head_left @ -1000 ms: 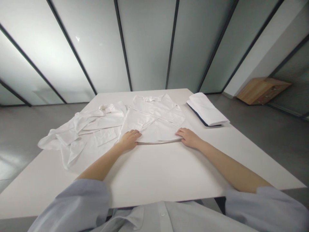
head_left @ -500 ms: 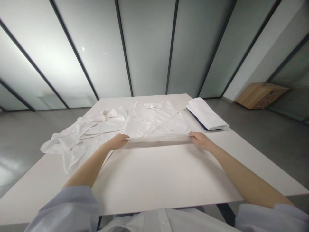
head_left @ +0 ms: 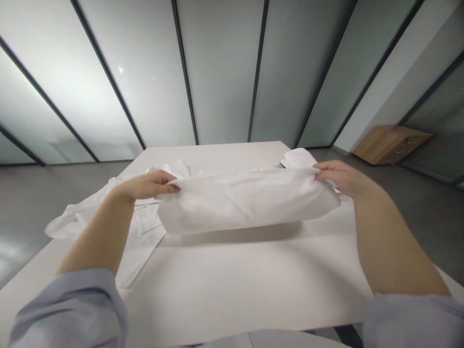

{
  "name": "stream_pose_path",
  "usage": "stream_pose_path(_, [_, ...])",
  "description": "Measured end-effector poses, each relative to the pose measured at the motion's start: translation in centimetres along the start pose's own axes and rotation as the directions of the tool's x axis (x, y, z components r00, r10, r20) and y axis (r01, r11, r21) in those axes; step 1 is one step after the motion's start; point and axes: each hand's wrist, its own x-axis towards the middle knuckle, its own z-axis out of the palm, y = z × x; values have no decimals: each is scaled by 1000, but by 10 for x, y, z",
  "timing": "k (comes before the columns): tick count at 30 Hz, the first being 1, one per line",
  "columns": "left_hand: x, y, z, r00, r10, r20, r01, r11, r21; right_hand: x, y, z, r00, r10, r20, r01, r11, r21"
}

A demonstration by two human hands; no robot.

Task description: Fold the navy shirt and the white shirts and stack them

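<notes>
Lifted higher than half a second ago, the shirt [head_left: 246,200] is stretched over the table [head_left: 232,280]. One end of its upper edge is pinched by the left hand [head_left: 155,185], the other by the right hand [head_left: 337,176]; the cloth hangs between and below the fingers. Leftward, a rumpled garment [head_left: 90,204] is spread; beyond the right grip, a folded stack [head_left: 299,157] is partly hidden.

Thin, soft-looking cloth with a faint sheen is seen in the held white garment [head_left: 246,200], creased cloth in the left-hand garment [head_left: 139,253]. The bench [head_left: 246,280] is finished smooth and matt; the wall panels [head_left: 221,72] look glazed in frosted glass, the cabinet [head_left: 384,145] made of wood.
</notes>
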Motion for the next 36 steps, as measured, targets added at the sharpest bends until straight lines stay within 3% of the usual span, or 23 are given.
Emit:
stream_pose_path(2, [28,-1,-17,980,-22,-197,46,992,116,33,-5,-2,999,-24,29,21,993,115])
stream_pose_path(5, [88,-11,-28,908,-24,-418,165,939,303,92,-4,13,992,15,-125,-26,996,-89])
stream_pose_path(8, [143,-25,-14,837,-80,-542,343,848,403,138,9,44,980,42,-195,-105,939,-327])
stream_pose_path(11, [177,-36,17,778,-174,-603,476,790,386,159,27,78,983,66,-171,-143,861,-488])
stream_pose_path(15, [197,-48,54,759,-197,-621,525,749,404,164,45,117,980,113,-162,-186,808,-559])
stream_pose_path(21, [207,-71,79,762,-255,-595,568,705,425,159,62,152,973,161,-163,-227,777,-587])
stream_pose_path(24, [204,-74,88,732,-167,-661,558,704,439,154,68,162,971,139,-194,-227,783,-579])
stream_pose_path(27, [204,-61,97,686,-10,-727,494,741,455,152,62,170,958,45,-284,-212,777,-593])
stream_pose_path(29, [209,-43,106,725,80,-685,388,774,501,153,50,179,963,-55,-264,-119,794,-597])
stream_pose_path(32, [224,-13,125,814,137,-564,241,804,543,154,25,202,983,-161,-85,84,814,-575])
stream_pose_path(34, [235,3,139,869,98,-484,202,823,530,152,11,221,984,-172,47,169,816,-552])
stream_pose_path(36, [244,9,150,914,3,-405,214,846,488,148,5,236,985,-122,121,169,825,-539])
